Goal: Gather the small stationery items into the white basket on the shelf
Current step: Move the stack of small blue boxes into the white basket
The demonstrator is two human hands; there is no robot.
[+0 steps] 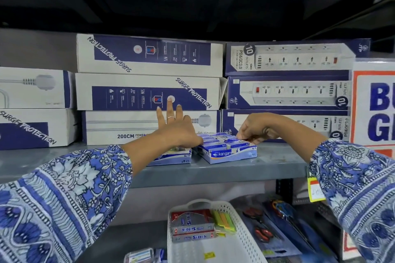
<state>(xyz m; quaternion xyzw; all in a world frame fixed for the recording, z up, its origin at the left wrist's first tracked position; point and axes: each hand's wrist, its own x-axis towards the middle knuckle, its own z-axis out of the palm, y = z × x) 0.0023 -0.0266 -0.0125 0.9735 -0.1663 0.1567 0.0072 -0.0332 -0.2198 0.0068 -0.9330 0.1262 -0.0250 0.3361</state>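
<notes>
Your left hand (174,132) rests palm-down on the left staple pack (171,156) on the grey upper shelf (64,162), fingers spread apart and raised against the stacked surge-protector boxes (147,92) behind; it grips nothing. To its left the shelf surface lies bare up to the boxes at the far left. Just beside that pack sits the Kangaro staple box tray (228,151), near the shelf's front edge, with a narrow gap between the two. Your right hand (256,130) curls over the tray's back right corner, fingers pinched together on the small boxes there. Right of the tray the shelf runs bare to a white sign (376,102). On the lower shelf, the white basket (241,239) holds Siltek boxes (192,226) and sticky flags (224,220) at its back; scissors (263,232) lie just right of its rim.
</notes>
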